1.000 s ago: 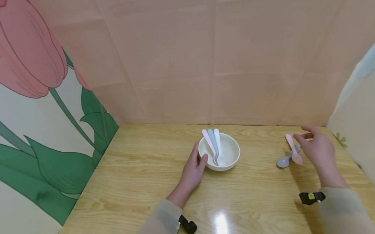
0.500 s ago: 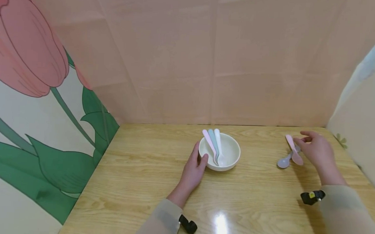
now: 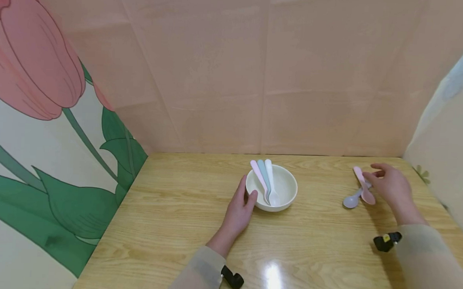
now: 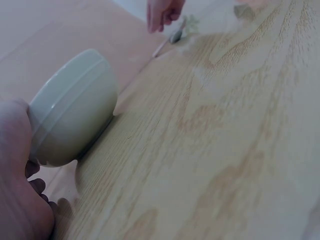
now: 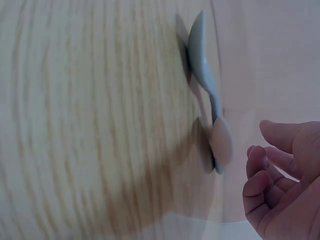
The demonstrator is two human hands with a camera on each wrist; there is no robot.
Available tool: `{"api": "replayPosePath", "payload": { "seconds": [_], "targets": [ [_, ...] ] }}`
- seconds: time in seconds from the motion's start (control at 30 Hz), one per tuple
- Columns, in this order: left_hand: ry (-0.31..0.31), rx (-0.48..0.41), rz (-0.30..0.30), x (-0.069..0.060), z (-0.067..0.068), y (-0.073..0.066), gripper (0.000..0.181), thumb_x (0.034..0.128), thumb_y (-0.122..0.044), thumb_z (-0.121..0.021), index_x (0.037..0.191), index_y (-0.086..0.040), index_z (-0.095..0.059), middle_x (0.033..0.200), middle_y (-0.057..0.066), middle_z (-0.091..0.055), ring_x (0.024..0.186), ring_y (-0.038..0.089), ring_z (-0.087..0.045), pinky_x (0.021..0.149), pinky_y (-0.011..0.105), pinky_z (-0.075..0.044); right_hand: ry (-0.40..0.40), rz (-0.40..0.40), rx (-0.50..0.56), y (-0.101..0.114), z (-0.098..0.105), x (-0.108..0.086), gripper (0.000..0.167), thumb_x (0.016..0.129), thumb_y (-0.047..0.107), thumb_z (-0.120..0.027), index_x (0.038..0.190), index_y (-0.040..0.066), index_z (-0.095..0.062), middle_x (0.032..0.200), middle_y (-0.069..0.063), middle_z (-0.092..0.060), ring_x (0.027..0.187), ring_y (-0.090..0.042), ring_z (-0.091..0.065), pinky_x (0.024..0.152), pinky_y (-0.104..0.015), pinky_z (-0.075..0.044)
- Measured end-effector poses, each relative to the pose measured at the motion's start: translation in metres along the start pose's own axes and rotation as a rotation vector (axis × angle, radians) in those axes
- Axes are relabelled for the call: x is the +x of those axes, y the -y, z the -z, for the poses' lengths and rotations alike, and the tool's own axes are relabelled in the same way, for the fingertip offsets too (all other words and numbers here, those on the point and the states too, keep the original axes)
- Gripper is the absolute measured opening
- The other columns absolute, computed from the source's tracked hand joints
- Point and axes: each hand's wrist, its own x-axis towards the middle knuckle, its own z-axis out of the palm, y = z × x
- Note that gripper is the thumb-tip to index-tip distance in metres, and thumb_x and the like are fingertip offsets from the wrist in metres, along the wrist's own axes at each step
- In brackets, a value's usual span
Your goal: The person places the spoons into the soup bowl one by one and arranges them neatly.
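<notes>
Wood-grain table (image 3: 166,193). White bowl (image 3: 286,186) upright on it. Left hand (image 3: 239,210) at bowl's left side, gripping it, thumb at rim. Right hand (image 3: 393,184) well right of bowl, fingers loosely bent, holding nothing. Pink spoon (image 3: 367,196) crossed over lavender-grey spoon (image 3: 350,201), both right of bowl. Pink utensil (image 3: 259,173), blue utensil (image 3: 263,169), white utensil (image 3: 269,175) inside bowl, handles past its far rim.
</notes>
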Motion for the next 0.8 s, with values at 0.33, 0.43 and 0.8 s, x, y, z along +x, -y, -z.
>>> {"api": "replayPosePath", "payload": {
  "seconds": [0.33, 0.43, 0.8],
  "targets": [
    [0.001, 0.005, 0.005, -0.002, 0.001, -0.001, 0.069, 0.1189, -0.042, -0.05, 0.178, -0.038, -0.015, 0.18, -0.008, -0.026, 0.163, 0.015, -0.027, 0.133, 0.042, -0.027, 0.057, 0.01, -0.017, -0.01, -0.004, 0.005, 0.071, 0.115, 0.044, -0.059, 0.153, -0.013, -0.046, 0.134, -0.043, -0.058, 0.109, -0.057, -0.06, 0.085, -0.067, -0.051],
    [0.001, 0.002, -0.001, -0.002, 0.001, -0.001, 0.069, 0.1189, -0.042, -0.05, 0.178, -0.038, -0.015, 0.18, -0.008, -0.026, 0.163, 0.015, -0.028, 0.133, 0.042, -0.027, 0.07, 0.02, -0.019, -0.013, -0.005, 0.006, 0.072, 0.115, 0.045, -0.058, 0.153, -0.014, -0.046, 0.133, -0.043, -0.058, 0.108, -0.057, -0.06, 0.085, -0.067, -0.051],
    [-0.002, 0.002, 0.006, -0.003, 0.002, 0.001, 0.069, 0.1187, -0.043, -0.05, 0.179, -0.036, -0.015, 0.18, -0.008, -0.026, 0.163, 0.015, -0.028, 0.133, 0.042, -0.027, 0.096, 0.048, -0.022, -0.022, -0.012, 0.011, 0.071, 0.113, 0.044, -0.061, 0.15, -0.015, -0.049, 0.13, -0.045, -0.059, 0.106, -0.055, -0.062, 0.083, -0.065, -0.052]
  ]
}}
